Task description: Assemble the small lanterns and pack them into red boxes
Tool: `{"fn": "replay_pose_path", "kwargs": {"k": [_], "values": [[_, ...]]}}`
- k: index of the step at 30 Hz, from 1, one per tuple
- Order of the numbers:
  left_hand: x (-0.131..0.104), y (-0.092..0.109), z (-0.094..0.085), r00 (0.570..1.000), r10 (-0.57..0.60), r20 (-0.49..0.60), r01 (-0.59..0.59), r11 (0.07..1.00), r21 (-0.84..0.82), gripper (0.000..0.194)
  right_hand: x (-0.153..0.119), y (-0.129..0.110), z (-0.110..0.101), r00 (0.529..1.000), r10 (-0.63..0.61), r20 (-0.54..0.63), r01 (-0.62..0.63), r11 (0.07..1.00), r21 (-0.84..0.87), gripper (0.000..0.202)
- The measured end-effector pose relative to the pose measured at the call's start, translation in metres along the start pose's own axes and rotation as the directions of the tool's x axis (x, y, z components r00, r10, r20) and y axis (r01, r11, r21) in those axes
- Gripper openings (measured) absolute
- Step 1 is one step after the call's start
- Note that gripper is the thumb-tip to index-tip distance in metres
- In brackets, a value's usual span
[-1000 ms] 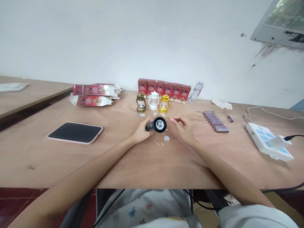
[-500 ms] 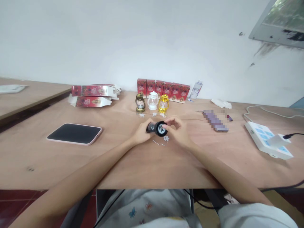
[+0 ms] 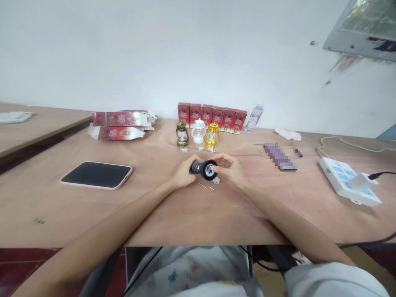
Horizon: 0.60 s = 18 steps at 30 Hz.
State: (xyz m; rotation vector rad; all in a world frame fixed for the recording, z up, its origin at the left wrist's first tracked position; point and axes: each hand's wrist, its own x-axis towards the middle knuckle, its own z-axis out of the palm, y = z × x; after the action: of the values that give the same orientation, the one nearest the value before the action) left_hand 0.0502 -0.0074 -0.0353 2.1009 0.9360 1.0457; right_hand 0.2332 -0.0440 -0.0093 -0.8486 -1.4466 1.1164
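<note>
A small black lantern (image 3: 204, 166) lies tipped on its side above the table, its round base turned toward me and a white inside showing. My left hand (image 3: 185, 172) is closed around the top end of it. At the base, the thumb of my right hand (image 3: 231, 170) touches the white inside while its fingers curl at the rim. Whether a small part is pinched there is too small to tell. Just below the base lies a small white piece (image 3: 216, 180), beside two thin white sticks (image 3: 203, 186).
Bronze (image 3: 182, 134), white (image 3: 198, 132) and gold (image 3: 212, 135) lanterns stand ahead, before several red boxes (image 3: 195, 115). Flattened cartons (image 3: 120, 133) and a phone (image 3: 97, 175) lie left. A clear bottle (image 3: 255, 118), tissue (image 3: 288, 134) and power strip (image 3: 340, 175) are right.
The black lantern's base has shifted very slightly left and down. My right thumb stays at its inside, and the fingers are a little more extended over the rim.
</note>
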Motion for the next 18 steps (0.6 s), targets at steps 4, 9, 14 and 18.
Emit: {"fn": "replay_pose_path", "kwargs": {"k": [4,9,14,18], "values": [[-0.001,-0.001,0.0,1.0,0.019,0.015,-0.019,1.0,0.02,0.02,0.0,-0.001,0.001,1.0,0.021,-0.02,-0.021,1.0,0.021,0.034],[-0.001,-0.001,-0.001,0.999,0.013,0.031,-0.015,0.998,0.063,0.024,-0.001,0.004,0.001,0.998,0.033,-0.055,-0.034,0.999,-0.016,0.035],[0.0,0.0,-0.001,1.0,-0.015,0.001,0.015,0.998,0.062,0.021,0.002,0.005,-0.001,1.0,-0.008,-0.012,0.008,1.0,0.03,0.043],[0.004,-0.006,0.001,0.998,-0.015,-0.066,0.014,1.0,-0.019,0.022,0.007,0.007,-0.013,0.999,-0.053,0.013,0.052,0.998,0.038,0.042]]}}
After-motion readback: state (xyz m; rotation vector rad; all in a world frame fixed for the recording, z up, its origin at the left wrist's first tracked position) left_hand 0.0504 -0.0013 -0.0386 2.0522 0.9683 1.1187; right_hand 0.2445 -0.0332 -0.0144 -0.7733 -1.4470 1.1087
